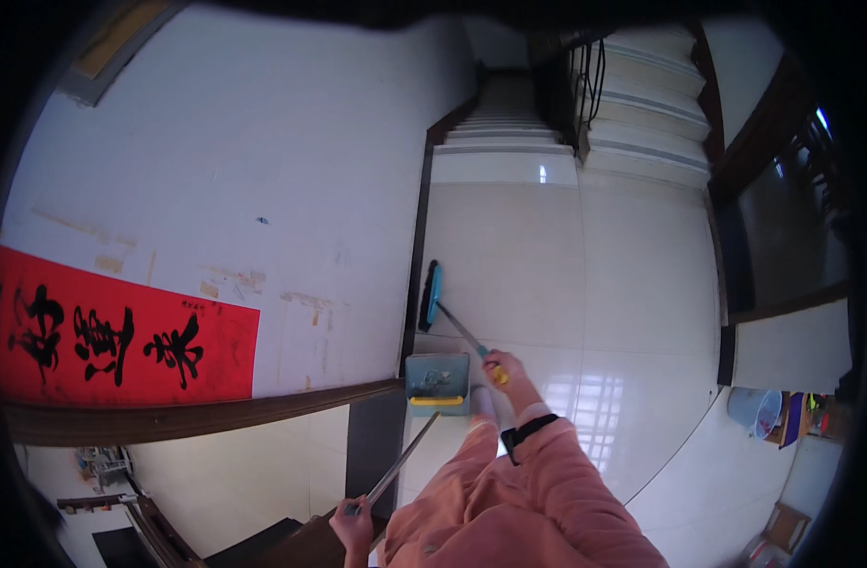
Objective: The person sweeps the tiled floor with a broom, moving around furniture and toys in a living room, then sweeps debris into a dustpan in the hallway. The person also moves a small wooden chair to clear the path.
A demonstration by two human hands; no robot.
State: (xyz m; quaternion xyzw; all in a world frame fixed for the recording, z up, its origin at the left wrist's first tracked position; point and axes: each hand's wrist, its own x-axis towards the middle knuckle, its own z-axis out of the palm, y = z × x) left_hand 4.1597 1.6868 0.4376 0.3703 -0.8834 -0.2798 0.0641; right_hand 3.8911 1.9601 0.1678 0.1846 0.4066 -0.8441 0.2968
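Note:
My right hand grips the handle of a broom. The teal and black broom head rests on the floor along the dark baseboard at the left wall. Lower down, my left hand is closed around the grey metal handle of a long-handled dustpan. The dustpan's blue-grey pan, with a yellow comb strip, sits on the tiles near my foot. Some small debris seems to lie in the pan. A short gap separates the broom head from the pan's front lip.
Stairs lead down ahead, beside steps with a dark railing. A red paper banner with black writing hangs on the left wall. At right stand a dark door frame and a light blue bucket. Glossy tile floor spreads between.

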